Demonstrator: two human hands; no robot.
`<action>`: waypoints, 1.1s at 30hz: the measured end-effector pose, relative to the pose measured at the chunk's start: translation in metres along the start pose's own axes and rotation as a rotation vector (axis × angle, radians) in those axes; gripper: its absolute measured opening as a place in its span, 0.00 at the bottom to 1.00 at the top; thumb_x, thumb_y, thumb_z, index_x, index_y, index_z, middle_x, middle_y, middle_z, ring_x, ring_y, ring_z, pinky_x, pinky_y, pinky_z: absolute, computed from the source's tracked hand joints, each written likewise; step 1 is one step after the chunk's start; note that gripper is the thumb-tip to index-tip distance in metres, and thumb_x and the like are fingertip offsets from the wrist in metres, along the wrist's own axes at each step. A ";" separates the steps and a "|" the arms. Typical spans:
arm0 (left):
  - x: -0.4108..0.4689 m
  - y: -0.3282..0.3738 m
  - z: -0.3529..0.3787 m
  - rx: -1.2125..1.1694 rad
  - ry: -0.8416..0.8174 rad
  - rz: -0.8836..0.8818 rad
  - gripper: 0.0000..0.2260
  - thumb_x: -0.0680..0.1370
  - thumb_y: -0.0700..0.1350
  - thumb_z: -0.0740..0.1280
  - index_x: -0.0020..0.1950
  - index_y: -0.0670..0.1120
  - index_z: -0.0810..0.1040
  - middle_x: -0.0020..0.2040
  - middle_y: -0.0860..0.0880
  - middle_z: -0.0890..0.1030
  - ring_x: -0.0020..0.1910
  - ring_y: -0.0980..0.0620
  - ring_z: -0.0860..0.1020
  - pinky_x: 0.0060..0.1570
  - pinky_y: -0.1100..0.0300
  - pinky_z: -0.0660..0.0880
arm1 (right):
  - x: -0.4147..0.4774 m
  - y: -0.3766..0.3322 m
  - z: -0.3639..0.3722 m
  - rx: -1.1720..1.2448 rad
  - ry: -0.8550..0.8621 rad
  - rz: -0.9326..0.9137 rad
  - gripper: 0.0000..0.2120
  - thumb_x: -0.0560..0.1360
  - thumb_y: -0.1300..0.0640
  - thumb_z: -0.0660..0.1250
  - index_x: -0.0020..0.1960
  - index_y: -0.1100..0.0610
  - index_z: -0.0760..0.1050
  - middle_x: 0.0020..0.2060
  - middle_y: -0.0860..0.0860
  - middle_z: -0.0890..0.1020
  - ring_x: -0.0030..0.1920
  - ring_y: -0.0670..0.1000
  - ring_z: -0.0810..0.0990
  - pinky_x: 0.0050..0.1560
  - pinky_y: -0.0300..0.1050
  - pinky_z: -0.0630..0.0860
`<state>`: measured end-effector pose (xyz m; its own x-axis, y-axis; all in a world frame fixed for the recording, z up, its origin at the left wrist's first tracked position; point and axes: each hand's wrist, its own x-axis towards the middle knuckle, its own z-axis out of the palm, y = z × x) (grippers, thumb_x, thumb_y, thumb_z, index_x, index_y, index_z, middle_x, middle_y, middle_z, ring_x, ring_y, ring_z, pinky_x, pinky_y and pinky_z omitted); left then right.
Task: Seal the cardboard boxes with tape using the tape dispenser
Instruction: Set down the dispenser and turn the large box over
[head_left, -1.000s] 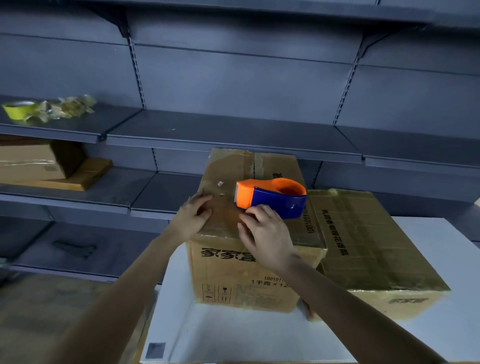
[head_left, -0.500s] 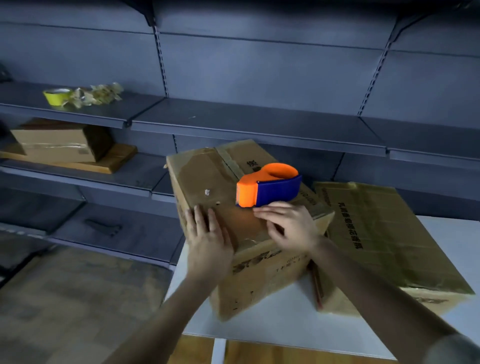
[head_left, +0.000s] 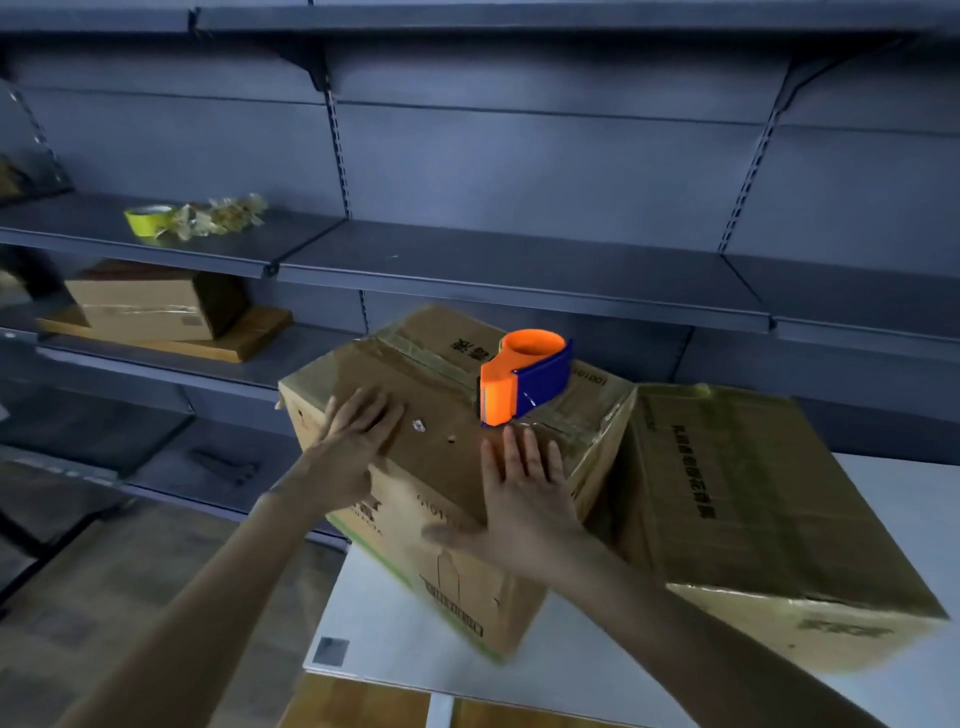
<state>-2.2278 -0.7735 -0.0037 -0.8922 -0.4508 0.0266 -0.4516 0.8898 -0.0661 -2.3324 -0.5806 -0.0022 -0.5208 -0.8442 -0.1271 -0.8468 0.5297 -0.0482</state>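
A tall cardboard box (head_left: 441, 561) stands on the white table (head_left: 395, 634), turned with a corner toward me. An orange and blue tape dispenser (head_left: 524, 376) rests on its top, on the taped seam. My left hand (head_left: 353, 441) lies flat on the top's left part, fingers straight. My right hand (head_left: 524, 493) presses flat on the near edge of the top, fingers straight, just in front of the dispenser and apart from it. A second, lower cardboard box (head_left: 753, 509) lies to the right, touching the first.
Grey metal shelving (head_left: 519, 270) runs behind the table. On the left shelves sit a yellow tape roll (head_left: 148, 218) with crumpled tape scraps and another cardboard box (head_left: 156, 299) on flat cardboard. The table's left edge drops to a wooden floor (head_left: 104, 597).
The tall box has turned further on the table with the dispenser riding on it. Both hands have flattened on its top; the right hand has slid to the near edge.
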 end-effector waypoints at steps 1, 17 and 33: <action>0.003 -0.001 0.005 0.018 -0.006 -0.005 0.36 0.77 0.42 0.60 0.77 0.49 0.40 0.77 0.49 0.41 0.75 0.48 0.39 0.73 0.49 0.36 | -0.001 0.000 0.003 -0.043 -0.027 -0.013 0.60 0.60 0.19 0.46 0.76 0.59 0.37 0.74 0.62 0.38 0.74 0.63 0.36 0.72 0.62 0.36; -0.007 0.072 -0.014 -0.225 0.188 0.195 0.21 0.78 0.61 0.54 0.67 0.56 0.72 0.63 0.53 0.73 0.63 0.50 0.68 0.62 0.51 0.64 | 0.022 0.128 -0.039 0.102 -0.215 -0.005 0.35 0.78 0.48 0.60 0.77 0.51 0.43 0.76 0.51 0.41 0.75 0.52 0.38 0.73 0.53 0.39; -0.033 0.104 -0.003 -0.137 0.017 -0.293 0.29 0.77 0.65 0.45 0.76 0.56 0.47 0.78 0.51 0.47 0.75 0.46 0.44 0.68 0.33 0.40 | 0.057 0.130 -0.006 0.103 0.135 -0.053 0.43 0.68 0.26 0.40 0.77 0.48 0.47 0.77 0.49 0.43 0.71 0.50 0.27 0.67 0.65 0.26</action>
<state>-2.2452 -0.6663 -0.0088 -0.7234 -0.6892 0.0412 -0.6851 0.7239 0.0813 -2.4727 -0.5600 -0.0100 -0.4917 -0.8707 0.0126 -0.8613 0.4842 -0.1538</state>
